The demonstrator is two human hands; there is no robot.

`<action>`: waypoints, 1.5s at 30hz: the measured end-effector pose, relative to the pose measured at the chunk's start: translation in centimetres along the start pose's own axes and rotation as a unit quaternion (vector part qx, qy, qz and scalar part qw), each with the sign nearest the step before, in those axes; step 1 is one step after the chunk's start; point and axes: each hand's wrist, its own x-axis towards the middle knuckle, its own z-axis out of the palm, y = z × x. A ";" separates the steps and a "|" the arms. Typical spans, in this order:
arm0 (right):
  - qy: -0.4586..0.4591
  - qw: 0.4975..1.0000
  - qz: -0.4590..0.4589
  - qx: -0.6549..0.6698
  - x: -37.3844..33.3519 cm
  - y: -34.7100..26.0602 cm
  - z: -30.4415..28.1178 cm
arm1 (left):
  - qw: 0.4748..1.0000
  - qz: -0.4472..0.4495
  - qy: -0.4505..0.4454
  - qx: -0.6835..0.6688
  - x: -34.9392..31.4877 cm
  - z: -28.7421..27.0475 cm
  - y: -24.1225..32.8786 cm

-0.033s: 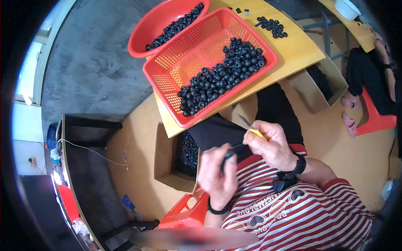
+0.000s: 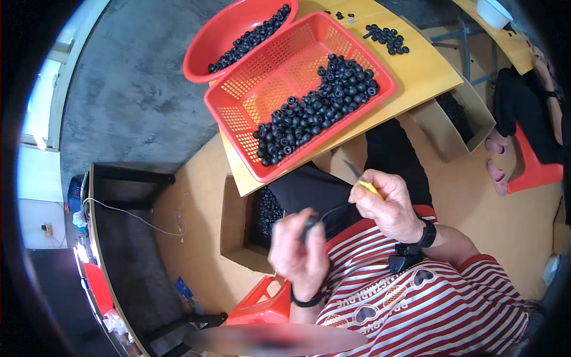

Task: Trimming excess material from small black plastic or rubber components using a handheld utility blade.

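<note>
My left hand is closed, pinching a small black round part between thumb and fingers; motion blurs it a little. A thin dark strand runs from that part toward my right hand. The fingers of my right hand are wrapped round a small knife-like tool with a yellow handle. Its narrow dark blade points up and away from me. Beyond my hands, a red plastic basket on the table holds many black round parts like those in my left hand.
A red basin with more black parts stands behind the basket on the yellow table. Loose black pieces lie at its far right. Cardboard boxes flank my legs below. At right, another person sits on a red stool.
My left hand has moved left and slightly down, away from my right hand, with the black part in it. The strand between the hands shows longer. My right hand has barely moved.
</note>
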 end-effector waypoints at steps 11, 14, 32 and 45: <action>0.028 0.999 -0.041 -0.002 -0.1 -0.4 -0.8 | 0.996 0.050 0.064 -0.028 2.8 -5.5 -0.2; 0.029 0.999 -0.033 -0.021 -0.2 -0.4 -1.2 | 0.805 0.033 -0.137 -0.577 3.2 -3.9 6.3; 0.066 0.986 -0.074 -0.132 -0.1 -0.2 -1.1 | 0.606 -0.061 -0.364 -0.705 5.4 -4.1 12.7; 0.068 0.997 -0.043 0.005 -0.2 -0.7 -1.8 | 0.983 0.088 -0.113 0.114 12.2 5.5 0.2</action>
